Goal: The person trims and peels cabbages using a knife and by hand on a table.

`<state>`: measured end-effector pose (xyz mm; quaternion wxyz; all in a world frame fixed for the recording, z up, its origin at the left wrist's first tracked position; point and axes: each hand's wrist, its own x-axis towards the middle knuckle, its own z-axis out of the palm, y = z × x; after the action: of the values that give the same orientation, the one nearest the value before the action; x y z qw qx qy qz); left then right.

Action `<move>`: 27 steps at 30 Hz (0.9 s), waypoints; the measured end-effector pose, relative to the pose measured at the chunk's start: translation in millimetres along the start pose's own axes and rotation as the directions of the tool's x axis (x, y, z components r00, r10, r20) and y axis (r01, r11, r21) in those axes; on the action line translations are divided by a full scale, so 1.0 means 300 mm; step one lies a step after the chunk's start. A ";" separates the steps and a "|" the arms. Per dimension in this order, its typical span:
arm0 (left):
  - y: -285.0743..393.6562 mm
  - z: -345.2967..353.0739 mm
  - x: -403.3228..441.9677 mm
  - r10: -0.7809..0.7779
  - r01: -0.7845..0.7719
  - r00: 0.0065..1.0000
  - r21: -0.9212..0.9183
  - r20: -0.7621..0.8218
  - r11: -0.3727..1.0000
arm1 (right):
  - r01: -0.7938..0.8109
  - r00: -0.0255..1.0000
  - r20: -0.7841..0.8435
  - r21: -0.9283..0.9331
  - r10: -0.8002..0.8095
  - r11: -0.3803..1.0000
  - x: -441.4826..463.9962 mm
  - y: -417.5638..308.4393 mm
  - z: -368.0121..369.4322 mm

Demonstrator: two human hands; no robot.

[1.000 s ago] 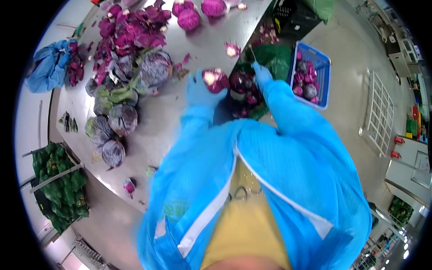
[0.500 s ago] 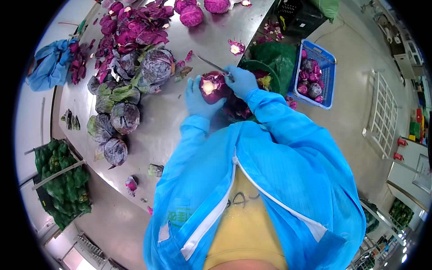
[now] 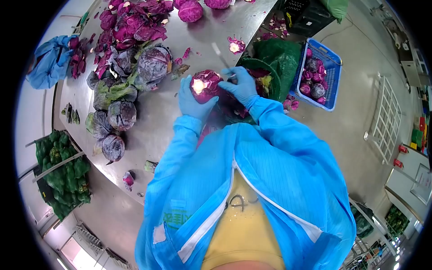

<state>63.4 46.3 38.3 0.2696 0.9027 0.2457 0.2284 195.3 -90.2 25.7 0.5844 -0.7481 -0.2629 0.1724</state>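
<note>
A trimmed red cabbage (image 3: 210, 93), its pale cut stem facing up, rests in my gloved left hand (image 3: 190, 102), whose fingers curl around its left and lower side. My gloved right hand (image 3: 244, 86) is closed on a knife (image 3: 218, 50); the blade is motion-blurred and points up and away from me. The handle is mostly hidden in the fist. My right thumb reaches to the cabbage's right side. Below and beside the right hand, purple leaves lie at the mouth of a green sack (image 3: 279, 60).
Untrimmed red cabbages (image 3: 121, 115) line the left of the metal table (image 3: 153, 117). Behind them is a heap of purple leaves (image 3: 135, 27). A blue basket (image 3: 334, 85) of cabbages stands right of the table. A co-worker's blue sleeve (image 3: 49, 63) shows at far left.
The knife blade has swung from pointing left to pointing away from me. The cabbage and my left hand have shifted slightly left, and my right thumb has come against the cabbage.
</note>
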 end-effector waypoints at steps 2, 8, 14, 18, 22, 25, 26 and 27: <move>0.019 -0.004 0.002 -0.049 0.049 0.999 -0.016 0.023 0.999 | 0.126 0.985 0.136 -0.113 -0.110 0.986 0.010 -0.052 0.019; 0.042 -0.016 0.008 -0.094 0.094 0.995 -0.003 0.037 0.996 | 0.115 0.967 0.252 -0.330 -0.030 0.937 0.031 -0.091 0.047; 0.031 -0.008 0.001 -0.093 0.091 0.995 0.045 0.041 0.995 | 0.260 0.933 0.331 -0.346 -0.142 0.901 0.068 -0.084 0.031; 0.027 -0.023 0.001 -0.034 0.032 0.996 0.024 0.082 0.999 | 0.333 0.901 0.373 -0.267 -0.222 0.904 0.082 -0.058 0.005; 0.000 -0.014 -0.005 0.026 -0.025 0.997 -0.013 0.080 1.000 | -0.137 0.854 0.520 0.185 0.021 0.973 0.041 -0.014 -0.080; -0.015 -0.005 0.005 -0.077 0.082 0.996 -0.127 0.042 0.988 | -0.447 0.866 0.368 0.267 0.338 0.854 -0.024 0.124 -0.156; -0.035 0.002 0.004 -0.078 0.083 0.996 -0.129 0.043 0.988 | -0.402 0.911 0.186 0.194 0.369 0.895 -0.043 0.226 -0.160; -0.069 0.013 0.001 -0.072 0.079 0.996 -0.173 0.043 0.982 | -0.368 0.929 -0.008 -0.114 0.369 0.923 -0.068 0.261 -0.176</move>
<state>59.1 60.2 23.2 0.3607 0.8696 0.2537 0.2221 224.0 -157.8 -37.3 0.4963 -0.8149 -0.1311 0.2691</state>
